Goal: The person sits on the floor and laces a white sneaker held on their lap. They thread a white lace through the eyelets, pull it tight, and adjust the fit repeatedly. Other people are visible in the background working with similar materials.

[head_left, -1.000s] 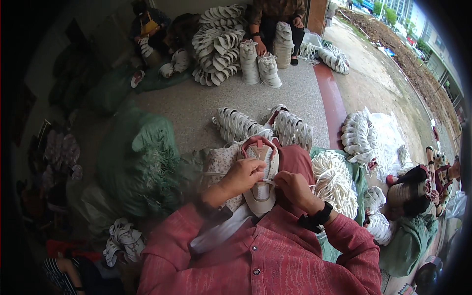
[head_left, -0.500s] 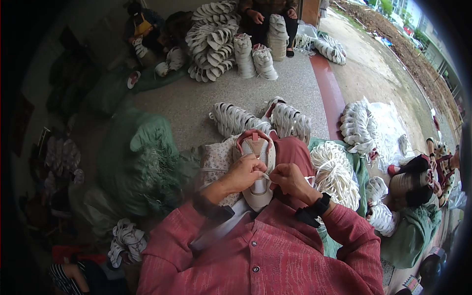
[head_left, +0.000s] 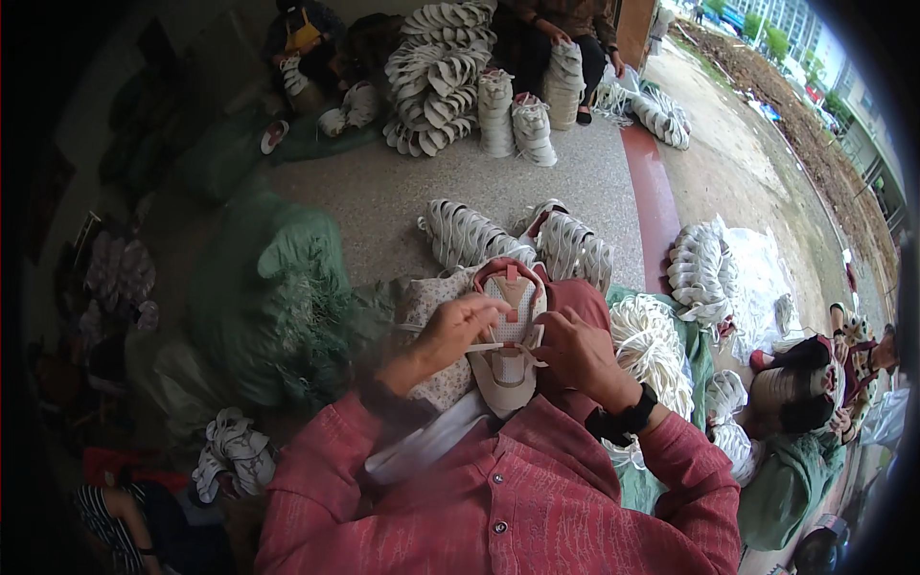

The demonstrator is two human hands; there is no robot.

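While a shoe (head_left: 512,326) lies in the lap (head_left: 580,299), the left hand (head_left: 450,331), at ten o'clock, has loosely parted fingers; whether the right hand (head_left: 583,355), at three, pinches the lace (head_left: 487,347) cannot be told. Likely light and soft-topped, it suits a side grip.

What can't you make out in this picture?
In the head view:
Underside of the shoe: hidden beneath the shoe itself.
Whether the right hand pinches the white lace: the hand itself covers the contact.
Inside of the green sack: hidden by its side.
Head of the co-worker in dark trousers: cut off by the top edge.
Hands of the co-worker in the yellow apron: too small and dark.
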